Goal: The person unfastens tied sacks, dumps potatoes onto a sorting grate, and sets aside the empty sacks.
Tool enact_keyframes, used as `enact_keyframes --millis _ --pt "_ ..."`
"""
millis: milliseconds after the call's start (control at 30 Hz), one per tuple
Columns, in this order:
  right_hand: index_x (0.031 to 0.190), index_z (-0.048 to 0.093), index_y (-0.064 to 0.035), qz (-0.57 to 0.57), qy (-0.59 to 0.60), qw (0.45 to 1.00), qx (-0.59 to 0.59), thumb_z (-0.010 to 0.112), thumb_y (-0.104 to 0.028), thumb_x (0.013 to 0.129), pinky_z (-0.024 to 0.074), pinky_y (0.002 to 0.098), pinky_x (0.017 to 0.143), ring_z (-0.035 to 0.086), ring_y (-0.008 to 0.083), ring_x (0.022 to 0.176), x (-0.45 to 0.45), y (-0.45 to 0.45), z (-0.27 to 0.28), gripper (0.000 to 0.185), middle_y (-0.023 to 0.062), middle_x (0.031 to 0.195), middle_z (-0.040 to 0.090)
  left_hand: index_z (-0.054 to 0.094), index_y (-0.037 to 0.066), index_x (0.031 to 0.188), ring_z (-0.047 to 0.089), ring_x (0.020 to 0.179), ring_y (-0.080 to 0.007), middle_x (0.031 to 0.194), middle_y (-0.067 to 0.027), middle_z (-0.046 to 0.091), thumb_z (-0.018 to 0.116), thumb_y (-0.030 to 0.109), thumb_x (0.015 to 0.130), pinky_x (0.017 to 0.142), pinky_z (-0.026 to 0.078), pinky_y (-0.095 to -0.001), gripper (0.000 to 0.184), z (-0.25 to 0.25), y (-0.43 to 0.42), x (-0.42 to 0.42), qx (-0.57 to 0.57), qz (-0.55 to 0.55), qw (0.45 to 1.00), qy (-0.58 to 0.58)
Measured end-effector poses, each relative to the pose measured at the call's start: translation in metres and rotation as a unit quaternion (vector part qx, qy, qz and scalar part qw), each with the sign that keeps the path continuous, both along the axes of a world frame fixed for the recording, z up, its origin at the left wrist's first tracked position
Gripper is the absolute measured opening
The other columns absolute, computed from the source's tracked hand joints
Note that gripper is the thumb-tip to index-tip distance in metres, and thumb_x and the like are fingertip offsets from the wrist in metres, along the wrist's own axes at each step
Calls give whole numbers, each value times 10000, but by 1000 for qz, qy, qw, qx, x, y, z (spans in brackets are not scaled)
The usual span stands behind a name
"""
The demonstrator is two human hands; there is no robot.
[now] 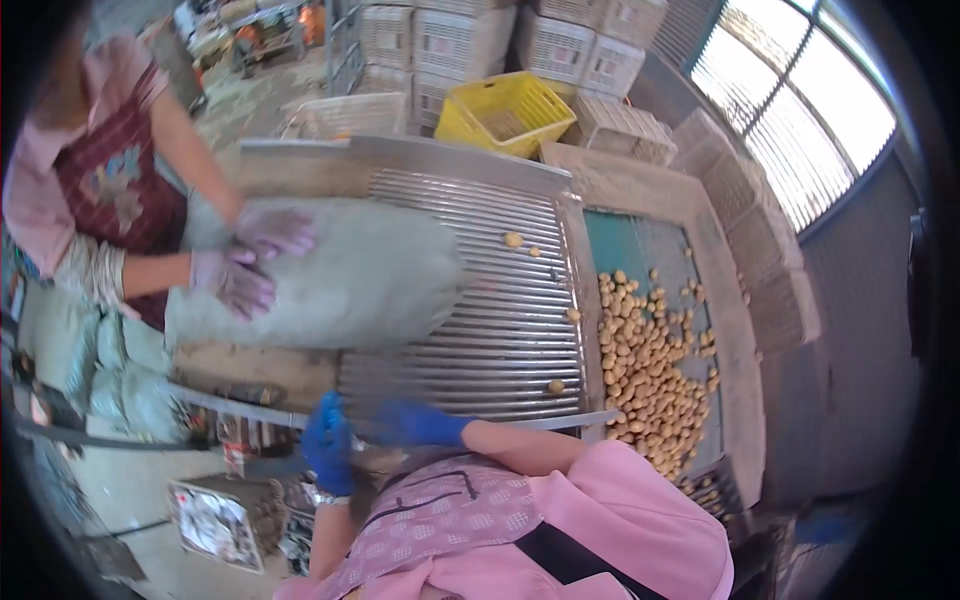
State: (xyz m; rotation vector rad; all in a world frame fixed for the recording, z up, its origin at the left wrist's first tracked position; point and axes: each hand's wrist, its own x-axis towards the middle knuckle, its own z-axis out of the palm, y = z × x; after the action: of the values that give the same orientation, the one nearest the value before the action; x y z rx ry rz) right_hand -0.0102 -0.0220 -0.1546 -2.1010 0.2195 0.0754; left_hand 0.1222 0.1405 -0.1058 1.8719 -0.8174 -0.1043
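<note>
My left hand [328, 447], in a blue glove, is raised by the near metal edge of the roller table [480, 370]. Its fingers look closed, and what they hold, if anything, I cannot make out. My right hand [418, 424], also blue-gloved, is close beside it at the same edge and smeared by motion. Beyond both hands a full, pale green sack [350, 270] lies on the table and its rollers. A co-worker's two purple-gloved hands [240, 285] press flat on the sack's left part. A few loose potatoes [556, 386] rest on the rollers.
Many potatoes [645, 370] lie in a wood-edged bin [740, 400] to the right. A yellow crate [505, 112] and stacked white crates [445, 45] stand behind. More filled sacks [125, 370] are at the left; a printed box [215, 522] sits below them.
</note>
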Motion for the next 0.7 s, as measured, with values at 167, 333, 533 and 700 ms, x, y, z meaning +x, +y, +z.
enact_keyframes --millis 167,333,533,700 --pt "1214 660 -116 -155 -19 983 95 549 -427 960 502 427 936 660 317 1043 -93 -98 -53 417 161 1189 676 703 89 1167 705 956 -278 1079 -140 722 623 217 926 841 549 -378 284 -19 -88 -36 261 -95 953 -123" --pt "1216 665 -69 -435 -146 877 140 624 -272 971 519 321 907 665 158 1013 -144 -192 -95 321 98 1109 717 721 112 1133 698 972 -298 1078 -132 721 633 237 919 858 543 -385 263 -24 -103 -47 317 -55 938 -125" --pt "1237 652 -64 -482 -217 823 206 648 -314 959 517 299 863 651 133 969 -65 -282 -78 374 70 1070 713 722 93 1129 704 968 -275 1068 -123 729 630 219 926 873 537 -365 256 -38 -95 -38 345 -87 915 -189" --pt "1254 645 -64 -306 -75 889 332 667 -357 944 514 320 855 641 132 966 -15 -318 -119 427 65 1065 706 715 41 1134 706 975 -264 1054 -138 733 630 187 928 882 530 -347 266 -42 -100 -40 393 -15 911 -128"
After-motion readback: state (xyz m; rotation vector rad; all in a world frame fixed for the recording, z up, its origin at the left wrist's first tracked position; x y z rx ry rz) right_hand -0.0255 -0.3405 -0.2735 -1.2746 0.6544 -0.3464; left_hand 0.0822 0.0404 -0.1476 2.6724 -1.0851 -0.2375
